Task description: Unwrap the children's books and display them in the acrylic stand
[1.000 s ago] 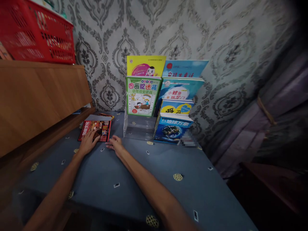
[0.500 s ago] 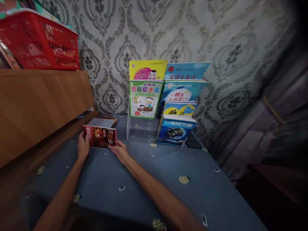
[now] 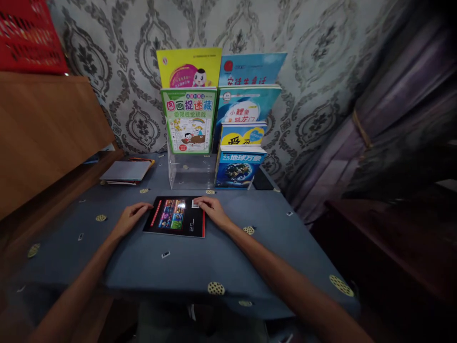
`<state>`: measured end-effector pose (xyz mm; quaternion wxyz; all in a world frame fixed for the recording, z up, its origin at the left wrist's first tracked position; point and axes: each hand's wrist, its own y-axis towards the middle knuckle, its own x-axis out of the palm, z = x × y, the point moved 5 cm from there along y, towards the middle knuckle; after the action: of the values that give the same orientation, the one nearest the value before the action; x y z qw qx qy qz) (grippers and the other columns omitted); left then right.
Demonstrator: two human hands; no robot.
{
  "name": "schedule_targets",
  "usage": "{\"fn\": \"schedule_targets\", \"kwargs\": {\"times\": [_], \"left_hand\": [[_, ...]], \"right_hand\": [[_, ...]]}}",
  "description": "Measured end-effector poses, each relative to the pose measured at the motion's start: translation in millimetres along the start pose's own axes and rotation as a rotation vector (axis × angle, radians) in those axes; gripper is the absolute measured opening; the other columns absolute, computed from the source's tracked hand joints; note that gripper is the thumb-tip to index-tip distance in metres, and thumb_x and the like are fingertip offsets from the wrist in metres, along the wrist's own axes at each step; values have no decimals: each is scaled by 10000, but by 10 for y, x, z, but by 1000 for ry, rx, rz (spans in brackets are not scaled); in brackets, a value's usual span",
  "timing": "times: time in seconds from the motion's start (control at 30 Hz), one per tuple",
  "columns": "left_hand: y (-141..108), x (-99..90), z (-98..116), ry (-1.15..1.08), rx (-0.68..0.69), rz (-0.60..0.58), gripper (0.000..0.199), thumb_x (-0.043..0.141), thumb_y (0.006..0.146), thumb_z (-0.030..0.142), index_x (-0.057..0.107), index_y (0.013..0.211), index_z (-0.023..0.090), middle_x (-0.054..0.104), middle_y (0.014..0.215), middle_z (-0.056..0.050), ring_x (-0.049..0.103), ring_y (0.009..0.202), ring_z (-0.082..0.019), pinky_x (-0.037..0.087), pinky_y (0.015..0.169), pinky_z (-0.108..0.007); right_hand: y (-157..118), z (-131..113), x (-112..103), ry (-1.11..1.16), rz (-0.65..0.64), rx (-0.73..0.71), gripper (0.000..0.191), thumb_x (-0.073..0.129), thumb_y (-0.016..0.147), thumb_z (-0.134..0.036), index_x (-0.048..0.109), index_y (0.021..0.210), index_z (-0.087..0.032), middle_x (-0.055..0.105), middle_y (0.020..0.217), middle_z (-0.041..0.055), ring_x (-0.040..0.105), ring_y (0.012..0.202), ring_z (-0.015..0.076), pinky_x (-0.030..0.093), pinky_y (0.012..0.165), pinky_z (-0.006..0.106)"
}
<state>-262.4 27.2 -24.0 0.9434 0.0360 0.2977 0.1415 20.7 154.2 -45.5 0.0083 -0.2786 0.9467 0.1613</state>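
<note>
A thin book [image 3: 178, 227] with a black back cover, small colourful pictures and a red edge lies flat or nearly flat on the tablecloth before me. My left hand [image 3: 130, 218] has its fingertips closed at the book's upper left edge. At the upper right corner, beside the white barcode, my right hand [image 3: 213, 210] grips the book, its fingers partly over the cover. Behind it stands a clear acrylic rack [image 3: 192, 171]. A green picture book [image 3: 192, 121] and a yellow book [image 3: 191, 66] fill its left column; a blue earth book [image 3: 237, 169] fronts the right column.
To the left, a small pile of books [image 3: 126, 170] lies near a wooden cabinet [image 3: 46, 133], with a red basket [image 3: 30, 38] on top. A dark flat object [image 3: 262, 180] lies right of the rack. A curtain [image 3: 332, 143] hangs at the right.
Both hands and the book have moved right and nearer, away from the pile. The book has gone from upright with its front showing to lying with its back cover up. My view has shifted.
</note>
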Motion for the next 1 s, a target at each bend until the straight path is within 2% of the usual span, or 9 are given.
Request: {"fn": "schedule_targets", "kwargs": {"times": [0.2,0.4,0.6,0.73,0.87,0.93,1.0], "left_hand": [[-129,444,372,165,241,-87,415,479,903,509,748,961,199,732,1136,-104,661,1073,-270,482,1001,-454],[-250,849,673,174,366,-214,318,470,940,373,741,973,209,727,1122,-88,658,1066,-241,500,965,-430],[-228,1155,921,214,462,-262,299,452,954,321,725,955,200,721,1098,-79,651,1029,-220,489,944,-401],[-86,1342,1046,322,451,-259,318,429,965,329,707,906,187,703,949,-65,633,913,-211,493,876,-378],[91,1578,1215,482,447,-157,285,432,965,283,697,956,178,674,912,-66,599,901,-226,460,947,-434],[130,1729,1305,528,479,-133,273,433,967,266,688,1012,178,661,950,-77,585,932,-235,468,930,-430],[138,1868,1358,578,513,-138,265,437,966,251,677,1054,179,651,1005,-91,577,962,-246,485,886,-422]], "right_hand": [[-170,-54,-364,-215,64,-75,246,566,870,-345,749,921,-189,759,1038,83,685,984,234,499,898,368],[-341,-111,-755,-397,157,-116,240,530,887,-294,743,908,-186,740,970,70,674,929,215,494,869,348],[-553,-160,-1043,-545,206,-123,225,522,898,-259,730,919,-177,717,957,77,663,911,207,495,838,335],[-660,-195,-1120,-594,204,-117,206,521,906,-227,718,935,-174,715,1005,84,662,935,201,502,851,335],[-700,-238,-1117,-662,184,-92,217,501,918,-192,712,965,-177,711,1029,86,665,965,199,507,893,350],[-711,-280,-1085,-778,170,-44,221,502,920,-180,716,973,-184,712,1075,97,655,1038,225,486,963,412],[-721,-353,-1012,-955,166,-12,211,524,915,-181,725,976,-193,689,1201,121,586,1209,289,401,1066,542]]}}
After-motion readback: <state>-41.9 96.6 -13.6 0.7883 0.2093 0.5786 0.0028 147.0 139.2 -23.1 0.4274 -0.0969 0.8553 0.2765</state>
